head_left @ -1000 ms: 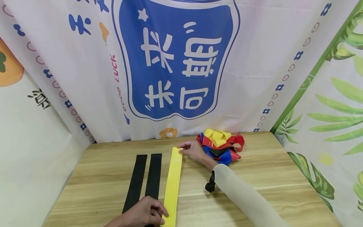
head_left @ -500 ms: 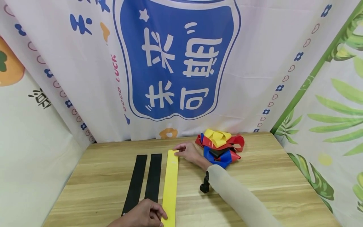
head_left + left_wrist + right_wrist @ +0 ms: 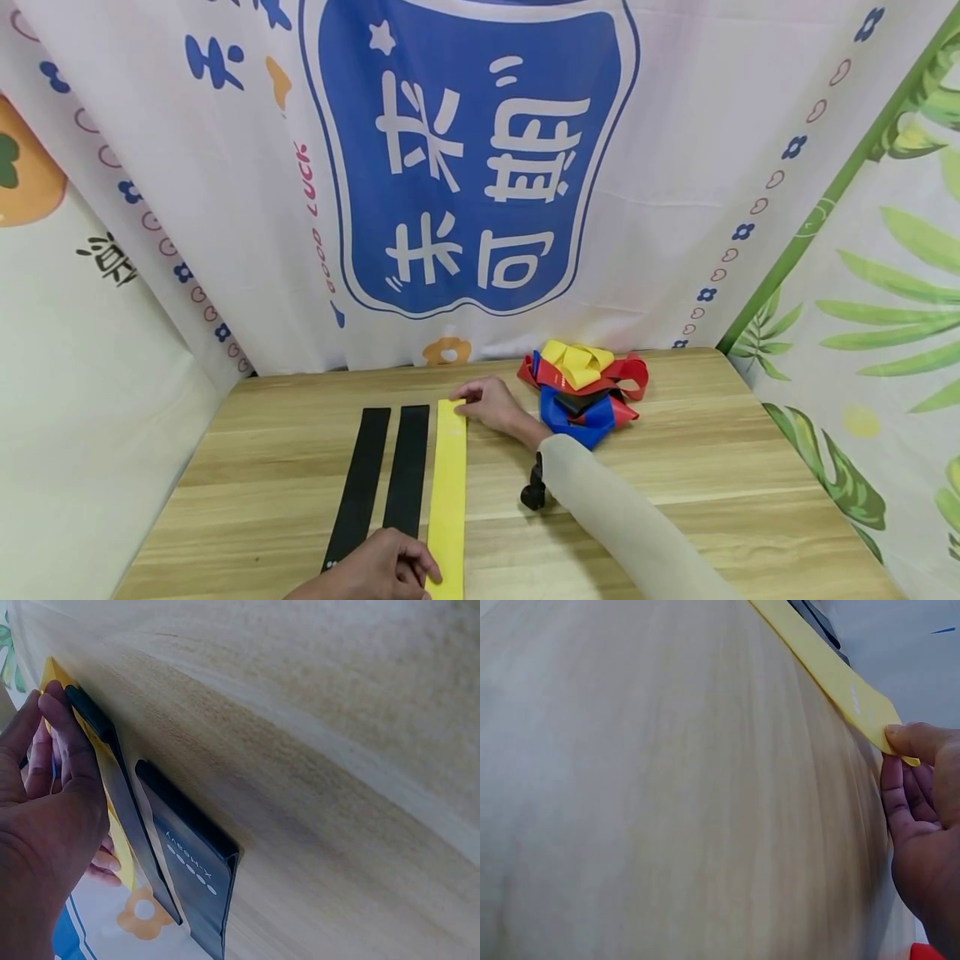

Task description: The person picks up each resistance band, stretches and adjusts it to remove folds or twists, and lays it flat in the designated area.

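Observation:
A yellow resistance band (image 3: 448,492) lies lengthwise over the wooden table. My right hand (image 3: 491,406) pinches its far end; in the right wrist view the thumb lies on top of the yellow band (image 3: 832,667) and fingers are beneath. At the near end my left hand (image 3: 378,567) grips the band between thumb and fingers, as the left wrist view shows. To the left, two black resistance bands, an outer one (image 3: 358,483) and an inner one (image 3: 407,467), lie flat and roughly parallel. White "X-Heavy" print shows on the outer black band (image 3: 187,855). My left hand partly hides the inner one.
A loose heap of red, blue, yellow and black bands (image 3: 588,425) sits at the back right of the table (image 3: 675,467). Behind the table hangs a printed curtain (image 3: 675,167), with more printed cloth at both sides.
Both hands have drawn the yellow band leftward, closer to the inner black band. Its far end shifted left and slightly toward me. The black bands have stayed in place.

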Demonstrator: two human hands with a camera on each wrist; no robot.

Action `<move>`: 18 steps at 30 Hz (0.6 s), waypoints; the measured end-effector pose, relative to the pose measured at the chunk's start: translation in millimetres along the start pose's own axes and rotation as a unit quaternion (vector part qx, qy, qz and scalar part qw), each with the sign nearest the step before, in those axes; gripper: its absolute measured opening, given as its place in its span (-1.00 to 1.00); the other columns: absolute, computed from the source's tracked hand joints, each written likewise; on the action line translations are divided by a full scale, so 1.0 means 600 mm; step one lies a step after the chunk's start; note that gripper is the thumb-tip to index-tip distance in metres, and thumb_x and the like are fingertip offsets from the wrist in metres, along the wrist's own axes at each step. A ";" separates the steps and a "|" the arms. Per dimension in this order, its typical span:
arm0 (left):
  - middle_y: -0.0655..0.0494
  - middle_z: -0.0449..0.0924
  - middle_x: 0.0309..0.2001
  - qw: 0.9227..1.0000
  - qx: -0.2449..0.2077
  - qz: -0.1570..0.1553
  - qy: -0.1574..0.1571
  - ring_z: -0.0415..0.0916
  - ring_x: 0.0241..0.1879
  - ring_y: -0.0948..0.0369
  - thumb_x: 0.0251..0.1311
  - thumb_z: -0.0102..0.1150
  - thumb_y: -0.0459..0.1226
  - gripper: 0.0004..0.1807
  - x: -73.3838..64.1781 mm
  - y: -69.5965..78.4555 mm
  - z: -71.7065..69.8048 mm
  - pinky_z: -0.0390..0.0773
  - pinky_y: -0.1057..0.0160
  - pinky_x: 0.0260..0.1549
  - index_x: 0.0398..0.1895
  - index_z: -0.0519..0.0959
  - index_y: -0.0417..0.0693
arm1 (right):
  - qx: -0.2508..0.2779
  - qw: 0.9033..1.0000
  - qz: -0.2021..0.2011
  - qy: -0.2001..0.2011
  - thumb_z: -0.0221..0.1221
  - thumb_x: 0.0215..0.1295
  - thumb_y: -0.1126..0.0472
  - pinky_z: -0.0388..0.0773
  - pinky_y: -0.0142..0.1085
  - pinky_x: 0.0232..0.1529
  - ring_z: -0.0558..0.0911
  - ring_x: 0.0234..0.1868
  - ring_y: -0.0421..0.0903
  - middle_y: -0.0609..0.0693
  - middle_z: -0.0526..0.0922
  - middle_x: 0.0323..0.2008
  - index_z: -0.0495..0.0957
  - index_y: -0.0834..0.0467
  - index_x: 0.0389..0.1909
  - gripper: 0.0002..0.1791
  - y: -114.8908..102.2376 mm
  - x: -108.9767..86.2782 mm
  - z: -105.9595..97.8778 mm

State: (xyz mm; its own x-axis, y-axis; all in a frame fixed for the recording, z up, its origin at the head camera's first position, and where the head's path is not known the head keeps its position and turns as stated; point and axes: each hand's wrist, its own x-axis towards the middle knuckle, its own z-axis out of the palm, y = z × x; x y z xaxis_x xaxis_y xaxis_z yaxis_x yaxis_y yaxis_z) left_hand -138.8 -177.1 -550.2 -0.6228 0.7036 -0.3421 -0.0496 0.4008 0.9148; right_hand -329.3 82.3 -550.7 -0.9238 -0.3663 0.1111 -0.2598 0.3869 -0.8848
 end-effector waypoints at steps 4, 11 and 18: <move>0.22 0.75 -0.30 1.000 0.018 -0.020 -0.006 0.66 -0.36 0.33 0.24 0.48 -0.36 -0.84 -0.010 0.030 0.002 0.69 0.37 -0.30 -0.13 0.80 -0.02 | 0.000 1.000 -0.009 -0.004 0.43 0.31 0.35 0.57 -0.40 -0.20 0.59 -0.23 -0.18 -0.05 0.80 -0.15 0.81 0.17 -0.02 -0.77 -0.001 0.001 0.004; 0.17 0.73 -0.33 0.999 0.004 -0.039 -0.005 0.62 -0.39 0.30 0.23 0.48 -0.39 -0.85 -0.014 0.043 0.006 0.66 0.38 -0.31 -0.16 0.79 -0.07 | -0.014 1.000 -0.015 -0.002 0.43 0.30 0.37 0.60 -0.40 -0.16 0.60 -0.22 -0.20 -0.05 0.82 -0.14 0.82 0.16 -0.03 -0.76 -0.001 0.001 0.010; 0.14 0.72 -0.37 0.999 0.007 -0.037 0.006 0.59 -0.44 0.30 0.24 0.42 -0.47 -0.85 -0.017 0.056 0.011 0.61 0.42 -0.39 -0.19 0.80 -0.09 | -0.025 1.000 -0.012 0.003 0.43 0.30 0.39 0.63 -0.41 -0.13 0.63 -0.21 -0.23 -0.01 0.83 -0.12 0.82 0.17 -0.05 -0.78 -0.006 0.005 0.016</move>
State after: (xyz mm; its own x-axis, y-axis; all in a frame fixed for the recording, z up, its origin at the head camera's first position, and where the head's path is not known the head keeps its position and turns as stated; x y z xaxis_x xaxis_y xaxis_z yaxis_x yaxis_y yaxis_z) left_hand -128.6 -167.0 -517.5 -0.6272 0.6647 -0.4059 -0.0856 0.4592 0.8842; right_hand -328.2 71.6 -551.7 -0.9190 -0.3705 0.1349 -0.2955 0.4206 -0.8578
